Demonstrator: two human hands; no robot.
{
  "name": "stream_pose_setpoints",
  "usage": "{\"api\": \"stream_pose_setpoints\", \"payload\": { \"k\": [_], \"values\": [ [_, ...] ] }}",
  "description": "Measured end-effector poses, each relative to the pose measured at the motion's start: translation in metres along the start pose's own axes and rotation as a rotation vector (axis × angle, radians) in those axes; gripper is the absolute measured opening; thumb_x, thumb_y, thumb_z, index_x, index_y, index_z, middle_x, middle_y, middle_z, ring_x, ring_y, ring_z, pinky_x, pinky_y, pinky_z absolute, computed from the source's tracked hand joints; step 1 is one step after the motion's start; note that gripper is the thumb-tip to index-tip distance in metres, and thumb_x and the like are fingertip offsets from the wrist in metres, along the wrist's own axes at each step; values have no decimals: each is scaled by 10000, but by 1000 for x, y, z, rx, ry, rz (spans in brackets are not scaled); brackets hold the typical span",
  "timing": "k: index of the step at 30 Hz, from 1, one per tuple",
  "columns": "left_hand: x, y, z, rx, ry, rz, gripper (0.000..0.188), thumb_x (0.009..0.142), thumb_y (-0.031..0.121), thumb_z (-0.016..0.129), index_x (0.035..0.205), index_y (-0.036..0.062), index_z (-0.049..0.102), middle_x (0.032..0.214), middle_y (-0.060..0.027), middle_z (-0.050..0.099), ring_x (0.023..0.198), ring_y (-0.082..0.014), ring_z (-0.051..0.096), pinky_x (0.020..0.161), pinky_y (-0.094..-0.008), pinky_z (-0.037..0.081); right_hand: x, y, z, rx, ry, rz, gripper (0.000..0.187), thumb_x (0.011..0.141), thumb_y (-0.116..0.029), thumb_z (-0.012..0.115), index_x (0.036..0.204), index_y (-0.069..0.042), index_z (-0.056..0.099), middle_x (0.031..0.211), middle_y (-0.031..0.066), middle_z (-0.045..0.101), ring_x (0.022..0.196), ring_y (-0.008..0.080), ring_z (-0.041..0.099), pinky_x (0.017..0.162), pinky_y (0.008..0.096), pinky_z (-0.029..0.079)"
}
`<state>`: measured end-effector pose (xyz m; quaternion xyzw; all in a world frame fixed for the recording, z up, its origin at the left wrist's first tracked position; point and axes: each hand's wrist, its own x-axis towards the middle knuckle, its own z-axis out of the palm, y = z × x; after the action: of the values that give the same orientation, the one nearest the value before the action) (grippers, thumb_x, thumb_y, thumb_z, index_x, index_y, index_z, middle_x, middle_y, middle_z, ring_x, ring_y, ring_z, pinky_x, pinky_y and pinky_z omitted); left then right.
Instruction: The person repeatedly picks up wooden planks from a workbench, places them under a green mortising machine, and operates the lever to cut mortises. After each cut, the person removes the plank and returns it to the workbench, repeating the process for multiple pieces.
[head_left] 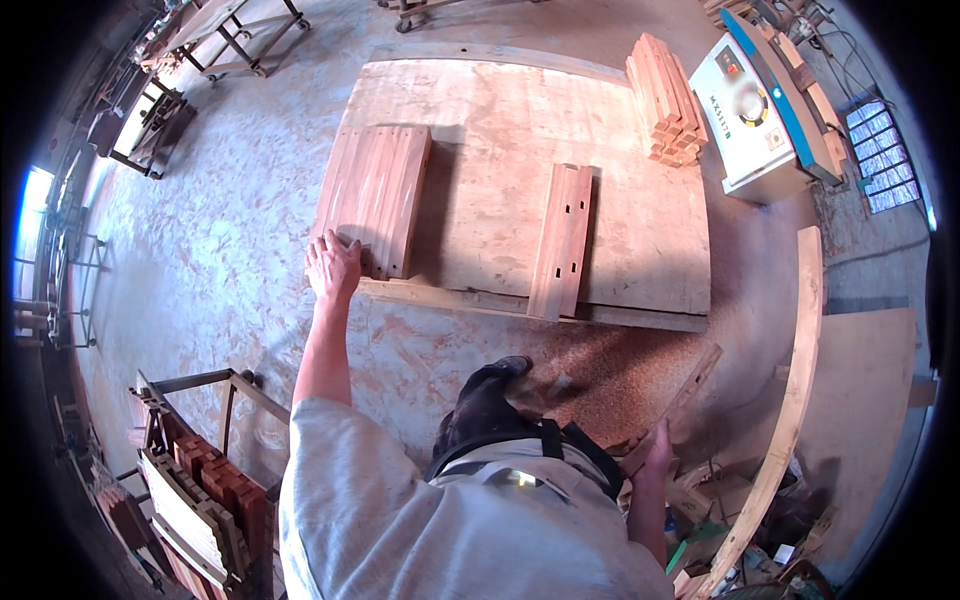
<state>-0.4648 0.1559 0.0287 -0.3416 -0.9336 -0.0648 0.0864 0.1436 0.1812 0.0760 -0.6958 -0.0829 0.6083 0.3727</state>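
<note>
My left hand (334, 264) rests on the near left corner of a stack of planed wooden pieces (375, 190), its fingers stretched over the top. The pieces lie side by side on a low plywood-topped platform (490, 130). Low at my right side, my right hand (655, 452) is closed round a wooden piece (697, 380) that points up and away, with a slot showing near its far end. Two mortised wooden pieces (562, 240) lie together right of the stack, dark rectangular holes in the right one. Their near ends reach the platform's front edge.
A bundle of wooden strips (665, 100) stands at the platform's far right, beside a white and blue machine (755, 110). A long board (795, 410) slants along my right, near scraps and sawdust (630, 385). At lower left stands a cart (190, 490) of wooden parts.
</note>
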Motion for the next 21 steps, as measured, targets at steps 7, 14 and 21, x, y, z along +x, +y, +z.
{"api": "stream_pose_setpoints", "payload": {
  "k": [7, 14, 21],
  "values": [
    [1, 7, -7, -14, -43, -21, 537, 820, 373, 584, 1181, -17, 504, 1133, -219, 558, 1107, -361, 496, 966, -458, 361, 7, 5, -7, 10, -29, -31, 298, 889, -400, 518, 910, -106, 481, 668, 44, 487, 493, 174, 507, 431, 321, 444],
    [-34, 79, -38, -367, -191, 218, 497, 853, 313, 608, 1228, 13, 480, 1057, -223, 608, 955, -340, 607, 814, -403, 504, 15, 17, -22, -44, -15, -129, 348, 893, -429, 511, 843, -88, 459, 641, 60, 490, 465, 193, 511, 402, 330, 444],
    [-166, 141, -30, -1719, -1537, -472, 563, 875, 306, 600, 1308, 0, 411, 1054, -120, 624, 943, -227, 614, 804, -352, 491, -10, 7, -14, -134, -69, -194, 241, 900, -308, 510, 921, -74, 453, 635, 62, 493, 448, 180, 505, 405, 317, 450]
  ]
}}
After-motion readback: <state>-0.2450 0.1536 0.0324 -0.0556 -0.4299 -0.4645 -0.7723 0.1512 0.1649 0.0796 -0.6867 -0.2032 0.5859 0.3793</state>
